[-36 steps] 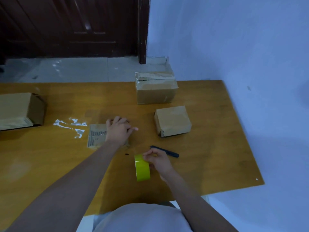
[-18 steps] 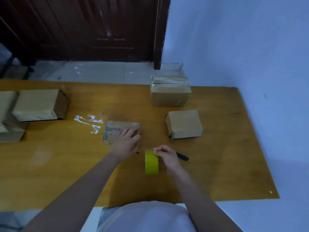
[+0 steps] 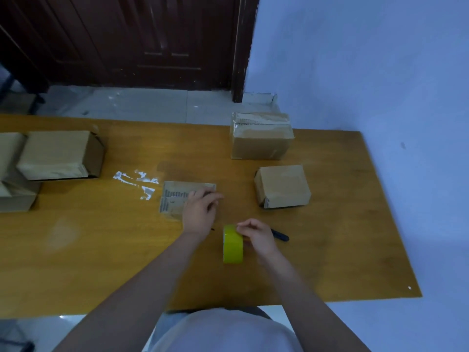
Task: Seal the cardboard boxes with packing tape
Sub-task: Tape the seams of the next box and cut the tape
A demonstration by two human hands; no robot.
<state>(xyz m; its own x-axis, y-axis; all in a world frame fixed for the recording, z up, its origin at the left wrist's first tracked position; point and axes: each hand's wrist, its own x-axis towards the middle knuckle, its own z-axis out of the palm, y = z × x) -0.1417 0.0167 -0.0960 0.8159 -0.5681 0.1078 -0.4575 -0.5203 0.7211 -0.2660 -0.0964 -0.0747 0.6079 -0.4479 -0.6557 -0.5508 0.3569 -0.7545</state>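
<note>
I see the roll of yellow-green packing tape [image 3: 233, 243] standing on edge on the wooden table [image 3: 101, 262], near its front edge. Its broad outer band faces me, so the axis through its core runs left to right. The right hand [image 3: 256, 237] sits against the roll's right side, fingertips pinched together at the top of the band (whether they hold a loose tape end I cannot tell, it is too small and blurred).

Just left of the roll and slightly behind it, the left hand [image 3: 200, 212] rests with fingers loosely bent on a flat cardboard piece with print [image 3: 177, 199], covering its right part. Behind the right hand lies a dark pen-like tool [image 3: 280, 235], half hidden. Behind the roll and to its right sits a small box [image 3: 282, 186], and farther back a larger box [image 3: 261, 138] with torn tape on top. Far left of the roll, more boxes [image 3: 58, 154] are cut off by the frame edge.
</note>
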